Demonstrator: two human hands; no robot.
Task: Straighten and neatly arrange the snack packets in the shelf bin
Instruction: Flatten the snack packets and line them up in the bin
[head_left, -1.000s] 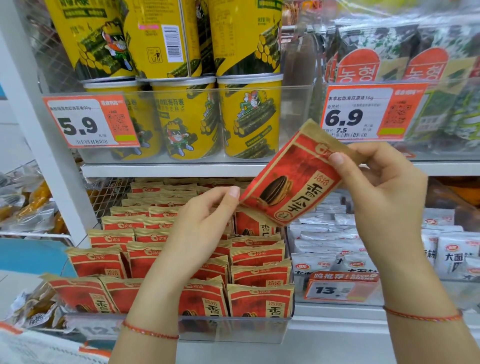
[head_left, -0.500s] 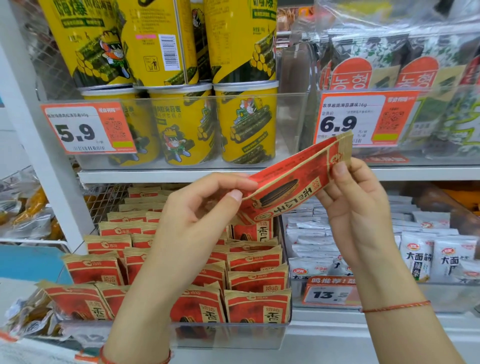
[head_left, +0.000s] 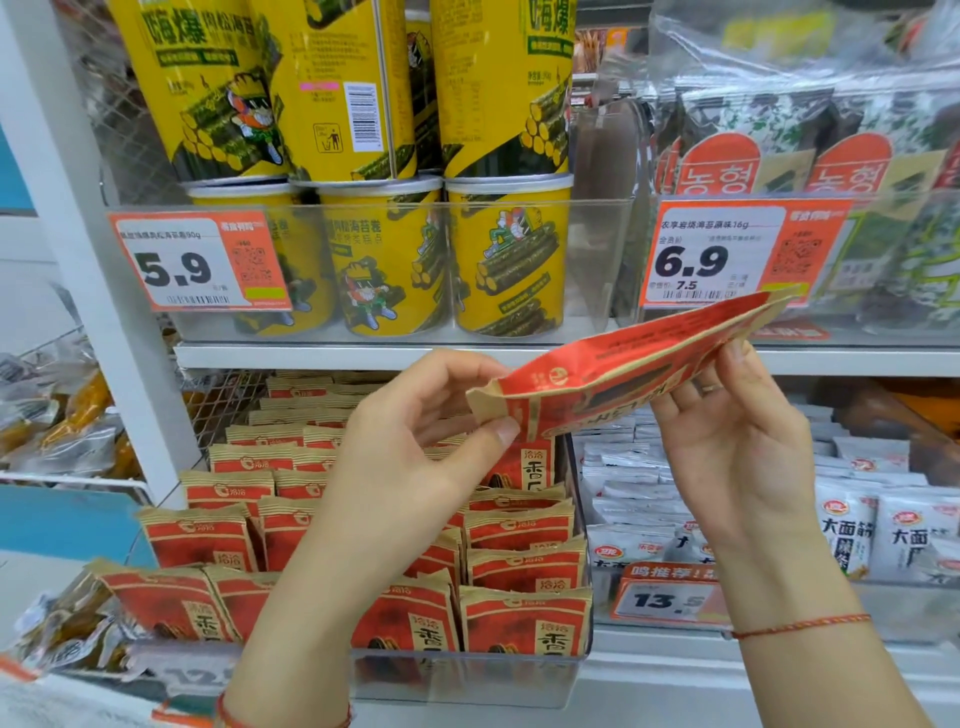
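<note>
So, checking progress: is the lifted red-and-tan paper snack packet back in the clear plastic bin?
No, both hands hold the red-and-tan packet in the air above the clear bin.

The packet (head_left: 623, 374) between the two hands is red with tan kraft edges and a dark seed picture. Below the hands, the packets in the bin (head_left: 524, 618) have the same red and tan print. Above the hands stand yellow cans (head_left: 506, 260) with dark green rolls, and orange-and-white price tags (head_left: 727, 254).
</note>
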